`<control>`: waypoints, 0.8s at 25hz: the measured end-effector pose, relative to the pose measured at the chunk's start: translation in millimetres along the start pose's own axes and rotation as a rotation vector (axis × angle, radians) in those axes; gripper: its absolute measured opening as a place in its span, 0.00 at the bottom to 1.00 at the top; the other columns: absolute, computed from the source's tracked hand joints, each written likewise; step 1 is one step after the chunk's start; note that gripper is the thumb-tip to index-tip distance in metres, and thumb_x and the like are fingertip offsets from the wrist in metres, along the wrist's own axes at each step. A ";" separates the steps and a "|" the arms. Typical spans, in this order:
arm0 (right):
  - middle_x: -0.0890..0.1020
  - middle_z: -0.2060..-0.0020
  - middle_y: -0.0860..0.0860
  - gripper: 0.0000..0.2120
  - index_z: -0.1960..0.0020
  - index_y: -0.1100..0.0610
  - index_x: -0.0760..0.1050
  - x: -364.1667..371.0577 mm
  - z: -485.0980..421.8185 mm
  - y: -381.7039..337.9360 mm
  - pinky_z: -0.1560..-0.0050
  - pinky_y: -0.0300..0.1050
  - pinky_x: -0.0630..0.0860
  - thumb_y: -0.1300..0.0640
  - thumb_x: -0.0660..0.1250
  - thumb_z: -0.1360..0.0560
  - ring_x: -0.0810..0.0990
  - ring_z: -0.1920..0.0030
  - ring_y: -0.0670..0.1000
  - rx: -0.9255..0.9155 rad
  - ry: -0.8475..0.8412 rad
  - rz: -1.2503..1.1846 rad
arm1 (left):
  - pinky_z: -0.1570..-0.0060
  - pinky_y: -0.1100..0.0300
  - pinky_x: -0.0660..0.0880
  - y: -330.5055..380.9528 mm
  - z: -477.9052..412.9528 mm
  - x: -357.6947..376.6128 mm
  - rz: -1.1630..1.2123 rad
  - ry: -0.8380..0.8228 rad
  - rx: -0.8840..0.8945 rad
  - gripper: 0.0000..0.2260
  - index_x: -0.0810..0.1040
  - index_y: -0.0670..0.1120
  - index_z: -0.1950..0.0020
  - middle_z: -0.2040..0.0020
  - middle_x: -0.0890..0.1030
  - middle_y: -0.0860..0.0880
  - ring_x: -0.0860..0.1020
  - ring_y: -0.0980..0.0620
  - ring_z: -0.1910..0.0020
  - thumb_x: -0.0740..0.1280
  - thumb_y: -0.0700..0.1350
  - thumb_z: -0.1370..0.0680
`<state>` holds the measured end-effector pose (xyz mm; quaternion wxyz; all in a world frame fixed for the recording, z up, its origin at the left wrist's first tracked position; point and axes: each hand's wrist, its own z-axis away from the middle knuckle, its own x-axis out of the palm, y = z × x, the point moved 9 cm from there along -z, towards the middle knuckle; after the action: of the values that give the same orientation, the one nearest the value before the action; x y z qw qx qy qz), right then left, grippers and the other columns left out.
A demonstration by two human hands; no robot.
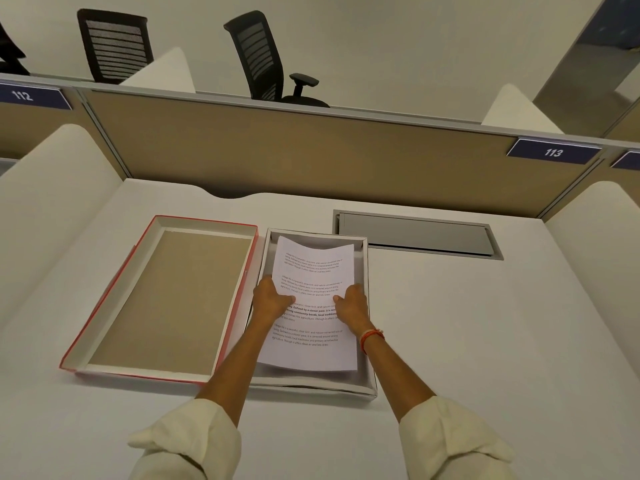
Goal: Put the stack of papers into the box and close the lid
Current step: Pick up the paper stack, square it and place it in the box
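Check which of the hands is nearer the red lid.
Left. The left hand holds the papers beside the red lid; the right hand grips their far side.

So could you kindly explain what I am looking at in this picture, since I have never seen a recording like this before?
No machine here: a camera worn on a person's head looks down at their own two bare hands. On the white desk sits a shallow open grey cardboard box. Beside it, to its left, its red-edged lid lies upside down. The left hand and right hand each grip a side of the stack of white printed papers, which is over the box; whether it rests fully on the box floor I cannot tell. The lid is not yet on. In the desk behind the box is a grey metal cable hatch, and black mesh office chairs stand beyond the partition.
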<state>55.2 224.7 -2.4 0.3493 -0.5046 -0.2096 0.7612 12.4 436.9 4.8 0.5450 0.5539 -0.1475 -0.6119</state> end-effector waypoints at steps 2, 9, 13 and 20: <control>0.75 0.39 0.61 0.18 0.34 0.66 0.62 1.0 -0.2 0.8 0.52 0.40 0.73 0.62 0.63 0.21 0.78 0.41 0.58 -0.003 -0.002 0.004 | 0.49 0.52 0.78 -1.2 -0.1 0.5 -0.006 -0.002 -0.001 0.22 0.73 0.40 0.38 0.37 0.79 0.40 0.79 0.40 0.41 0.76 0.38 0.29; 0.75 0.40 0.60 0.17 0.35 0.66 0.63 0.7 -0.2 5.2 0.53 0.38 0.72 0.62 0.62 0.21 0.78 0.46 0.55 -0.008 -0.014 0.017 | 0.45 0.48 0.78 -7.2 -0.1 1.4 0.007 -0.002 -0.004 0.22 0.74 0.41 0.38 0.37 0.79 0.40 0.80 0.39 0.41 0.76 0.39 0.29; 0.73 0.48 0.58 0.17 0.35 0.67 0.64 0.3 -0.4 10.7 0.52 0.38 0.72 0.62 0.62 0.21 0.78 0.48 0.55 -0.002 -0.028 0.015 | 0.45 0.48 0.78 -10.2 2.2 0.5 0.047 0.013 0.000 0.23 0.75 0.41 0.38 0.37 0.80 0.40 0.80 0.39 0.41 0.77 0.39 0.31; 0.75 0.38 0.62 0.17 0.36 0.67 0.65 2.6 6.1 15.8 0.45 0.42 0.75 0.63 0.64 0.22 0.77 0.40 0.59 0.025 0.047 -0.112 | 0.44 0.49 0.78 -15.4 11.8 -6.8 0.064 0.065 0.039 0.27 0.76 0.43 0.36 0.37 0.81 0.42 0.81 0.41 0.42 0.79 0.45 0.32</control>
<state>43.9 216.4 -12.2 0.4025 -0.5056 -0.2194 0.7309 -6.6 443.1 0.3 0.5581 0.5790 -0.1591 -0.5728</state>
